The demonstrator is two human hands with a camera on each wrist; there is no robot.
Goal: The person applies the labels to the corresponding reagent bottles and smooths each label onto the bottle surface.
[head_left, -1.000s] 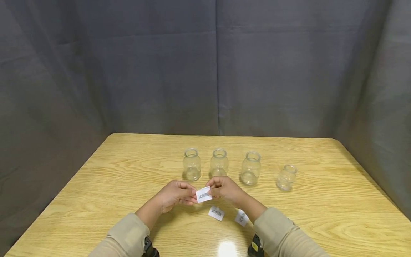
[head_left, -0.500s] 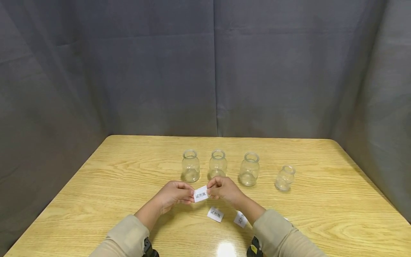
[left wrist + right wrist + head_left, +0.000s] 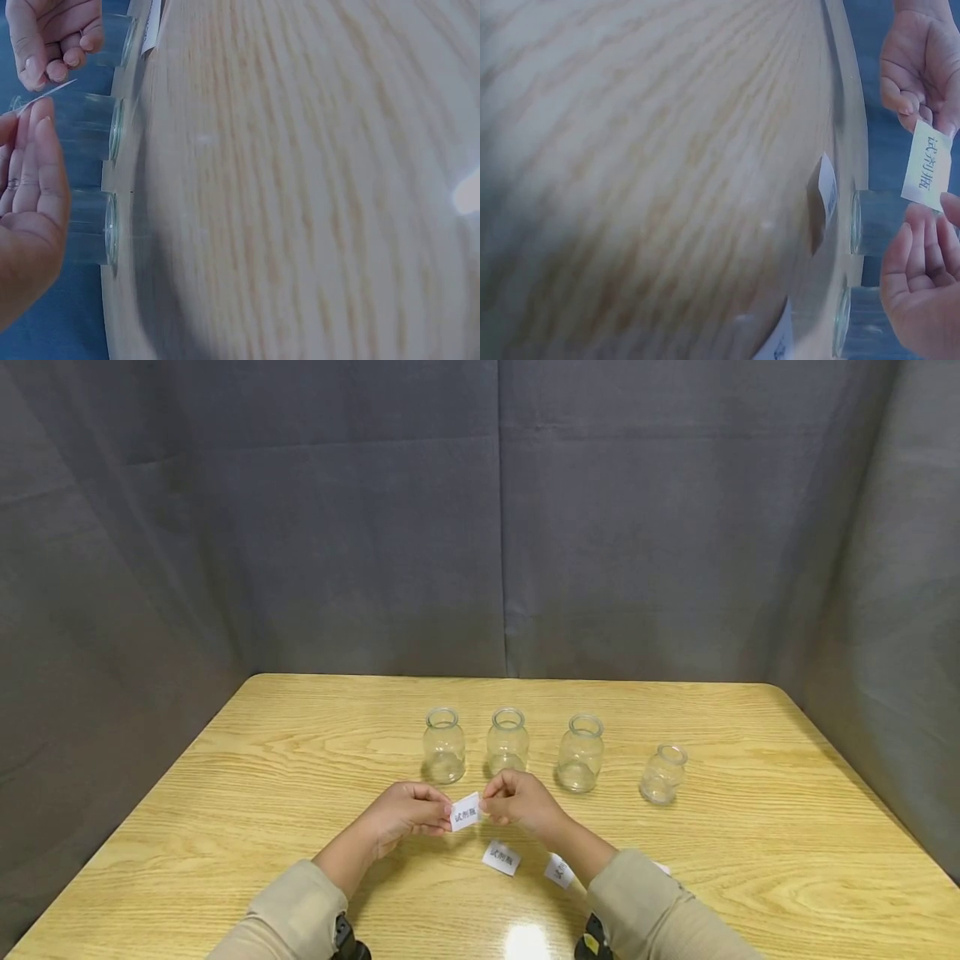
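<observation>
The left hand and right hand each have a thumb-and-finger grip pinched on opposite edges of a white printed label, raised above the worktop. Four glass jars stand beyond; similar labels lie nearer the person

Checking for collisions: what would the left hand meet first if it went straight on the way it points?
Most likely the right hand, just past the white label that the left hand pinches; how they line up in depth is unclear.
</observation>
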